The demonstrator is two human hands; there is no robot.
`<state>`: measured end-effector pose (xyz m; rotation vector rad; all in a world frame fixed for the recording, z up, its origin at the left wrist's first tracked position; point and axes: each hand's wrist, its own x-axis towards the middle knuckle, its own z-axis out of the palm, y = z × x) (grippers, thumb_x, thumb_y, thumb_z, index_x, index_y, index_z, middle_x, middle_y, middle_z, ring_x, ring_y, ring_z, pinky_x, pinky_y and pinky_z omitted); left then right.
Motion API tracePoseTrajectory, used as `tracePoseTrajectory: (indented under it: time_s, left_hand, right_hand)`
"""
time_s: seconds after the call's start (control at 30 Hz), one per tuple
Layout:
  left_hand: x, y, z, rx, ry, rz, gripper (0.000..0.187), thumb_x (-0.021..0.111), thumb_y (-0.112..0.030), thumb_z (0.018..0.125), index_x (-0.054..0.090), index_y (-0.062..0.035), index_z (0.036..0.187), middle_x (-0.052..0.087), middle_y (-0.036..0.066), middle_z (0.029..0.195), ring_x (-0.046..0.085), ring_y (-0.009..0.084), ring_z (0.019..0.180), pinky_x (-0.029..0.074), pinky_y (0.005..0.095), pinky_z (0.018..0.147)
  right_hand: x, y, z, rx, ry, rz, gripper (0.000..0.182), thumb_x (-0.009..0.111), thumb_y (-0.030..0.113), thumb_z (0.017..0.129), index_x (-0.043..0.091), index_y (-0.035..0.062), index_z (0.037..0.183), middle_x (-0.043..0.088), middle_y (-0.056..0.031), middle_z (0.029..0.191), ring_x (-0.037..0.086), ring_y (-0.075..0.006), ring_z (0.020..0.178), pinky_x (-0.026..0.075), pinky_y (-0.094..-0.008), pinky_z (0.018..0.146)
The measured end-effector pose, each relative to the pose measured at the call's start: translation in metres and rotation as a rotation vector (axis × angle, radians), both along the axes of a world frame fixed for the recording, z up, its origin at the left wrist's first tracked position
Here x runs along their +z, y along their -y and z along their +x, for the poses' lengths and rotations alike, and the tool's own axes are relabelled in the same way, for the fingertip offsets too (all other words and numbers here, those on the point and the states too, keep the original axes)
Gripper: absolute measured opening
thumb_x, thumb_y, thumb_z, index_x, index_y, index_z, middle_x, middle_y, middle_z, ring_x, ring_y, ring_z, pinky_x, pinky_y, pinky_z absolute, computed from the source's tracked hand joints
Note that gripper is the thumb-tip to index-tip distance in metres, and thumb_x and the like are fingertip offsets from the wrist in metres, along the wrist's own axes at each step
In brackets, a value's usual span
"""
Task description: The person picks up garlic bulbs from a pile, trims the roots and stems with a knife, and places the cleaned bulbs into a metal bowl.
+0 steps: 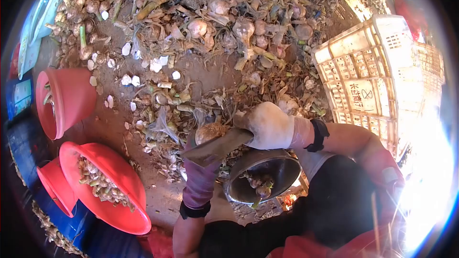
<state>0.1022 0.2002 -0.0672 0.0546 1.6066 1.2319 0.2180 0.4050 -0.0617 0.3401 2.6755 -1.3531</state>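
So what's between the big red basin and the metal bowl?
Brown ground with dry scraps on it, and the person's left arm crossing above. The head view shows this.

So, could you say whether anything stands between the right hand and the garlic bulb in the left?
Yes, the blade in the right hand stands between them, overlapping the garlic bulb in view; contact is unclear.

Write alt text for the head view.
Gloved right hand holding a broad blade beside a garlic bulb, near the left sleeve. Around them: a bowl with bulbs inside, heaped garlic, a red basin, and a plastic crate.
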Motion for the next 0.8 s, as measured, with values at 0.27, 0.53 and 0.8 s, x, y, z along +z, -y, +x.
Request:
tracePoseTrajectory:
  time_s: [0.27, 0.53, 0.8]
  left_hand:
    - [-0.007, -0.001, -0.007, -0.287, -0.435, 0.128, 0.070, 0.079, -0.019, 0.072, 0.040, 0.0032, 0.127, 0.064, 0.012, 0.103, 0.065, 0.0206, 0.090, 0.054, 0.0300, 0.081]
    - [-0.031, 0.052, 0.009, -0.215, -0.368, 0.130, 0.049, 0.068, -0.026, 0.085, 0.049, 0.0011, 0.121, 0.063, 0.011, 0.099, 0.065, 0.0216, 0.086, 0.055, 0.0312, 0.076]
    - [0.050, 0.007, 0.016, -0.652, 0.230, 0.399, 0.061, 0.082, -0.036, 0.064, 0.060, -0.0046, 0.112, 0.063, 0.013, 0.106, 0.064, 0.0269, 0.094, 0.051, 0.0352, 0.082]
  right_hand:
    - [-0.020, 0.002, -0.007, 0.002, -0.122, -0.004, 0.037, 0.070, 0.030, 0.066, 0.060, 0.0069, 0.093, 0.060, -0.0152, 0.066, 0.061, -0.0366, 0.064, 0.047, -0.0449, 0.056]
    - [-0.027, 0.006, -0.011, 0.093, -0.170, -0.028, 0.031, 0.068, 0.027, 0.064, 0.061, 0.0086, 0.088, 0.061, -0.0136, 0.070, 0.061, -0.0355, 0.065, 0.047, -0.0435, 0.057]
    - [-0.034, -0.033, -0.018, -0.214, 0.280, -0.097, 0.024, 0.063, 0.027, 0.074, 0.068, 0.0067, 0.087, 0.066, -0.0195, 0.077, 0.065, -0.0353, 0.074, 0.052, -0.0408, 0.067]
